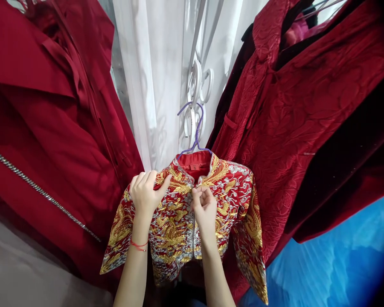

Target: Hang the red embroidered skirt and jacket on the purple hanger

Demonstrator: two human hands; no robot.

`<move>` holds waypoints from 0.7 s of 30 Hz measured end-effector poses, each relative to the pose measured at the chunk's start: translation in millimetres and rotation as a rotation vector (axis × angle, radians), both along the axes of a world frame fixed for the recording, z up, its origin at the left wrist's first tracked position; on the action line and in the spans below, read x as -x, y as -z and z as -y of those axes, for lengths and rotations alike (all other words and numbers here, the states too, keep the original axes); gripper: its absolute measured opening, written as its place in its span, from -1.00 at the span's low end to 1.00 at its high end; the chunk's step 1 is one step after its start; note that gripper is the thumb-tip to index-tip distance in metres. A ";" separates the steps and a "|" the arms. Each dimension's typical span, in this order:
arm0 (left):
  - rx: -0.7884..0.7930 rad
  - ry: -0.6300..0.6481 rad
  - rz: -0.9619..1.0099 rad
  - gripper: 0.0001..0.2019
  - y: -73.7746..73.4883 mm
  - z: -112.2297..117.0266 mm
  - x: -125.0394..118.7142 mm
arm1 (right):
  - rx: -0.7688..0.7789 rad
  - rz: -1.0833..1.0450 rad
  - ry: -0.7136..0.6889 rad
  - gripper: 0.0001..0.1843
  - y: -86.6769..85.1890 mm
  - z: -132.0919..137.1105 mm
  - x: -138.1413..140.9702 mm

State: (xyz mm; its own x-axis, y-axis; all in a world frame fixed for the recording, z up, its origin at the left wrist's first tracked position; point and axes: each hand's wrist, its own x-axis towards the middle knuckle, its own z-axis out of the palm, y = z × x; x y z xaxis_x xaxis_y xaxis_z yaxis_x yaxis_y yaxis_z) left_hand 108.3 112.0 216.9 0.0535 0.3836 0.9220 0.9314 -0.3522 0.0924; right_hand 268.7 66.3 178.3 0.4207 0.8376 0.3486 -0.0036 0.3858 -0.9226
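Observation:
A red jacket (174, 232) with dense gold and silver embroidery hangs upright before me on a purple wire hanger (197, 132). Its standing collar shows a red lining and a small label. My left hand (145, 189) grips the jacket's left-side shoulder, fingers bent over the top and thumb lying across the front. Just below the collar, my right hand (205, 207) is closed, thumb and fingertips pinching the top of the front opening. What exactly lies between those fingertips is hidden. Down from there, the two front edges meet in a straight line.
A plain red garment (51, 128) with a silvery trim hangs at left. Patterned red clothing (275, 123) and dark velvet hang at right. White ring-shaped hooks (196, 81) stand before a white curtain (164, 64). Blue fabric (333, 256) fills the lower right.

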 end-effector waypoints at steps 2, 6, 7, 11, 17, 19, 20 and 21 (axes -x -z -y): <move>-0.014 0.001 0.008 -0.65 -0.5 -0.9 -1.3 | 0.025 -0.022 -0.049 -0.66 3.3 2.6 -2.7; -0.005 0.042 0.067 -0.71 -3.9 -0.3 -6.2 | 0.052 0.042 -0.014 -0.64 7.5 2.5 -4.4; -0.005 0.071 0.091 -0.74 -4.8 0.5 -7.6 | 0.052 0.060 -0.006 -0.64 7.8 1.2 -3.9; -0.029 0.259 0.101 -0.60 -7.2 7.8 -13.4 | 0.054 0.061 0.005 -0.64 7.0 -3.4 0.1; -0.023 0.440 -0.247 -0.65 -12.2 20.2 -28.1 | -0.006 -0.011 -0.075 -0.70 2.1 5.2 5.0; 0.031 0.455 -0.281 -0.77 -14.8 19.1 -31.6 | 0.001 -0.070 -0.139 -0.69 -1.2 9.5 5.6; 0.045 0.462 -0.290 -0.82 -15.7 17.6 -32.6 | 0.012 -0.095 -0.164 -0.68 -2.6 10.9 5.7; 0.049 0.471 -0.301 -0.87 -16.0 15.8 -33.0 | 0.026 -0.111 -0.180 -0.68 -3.5 11.5 5.7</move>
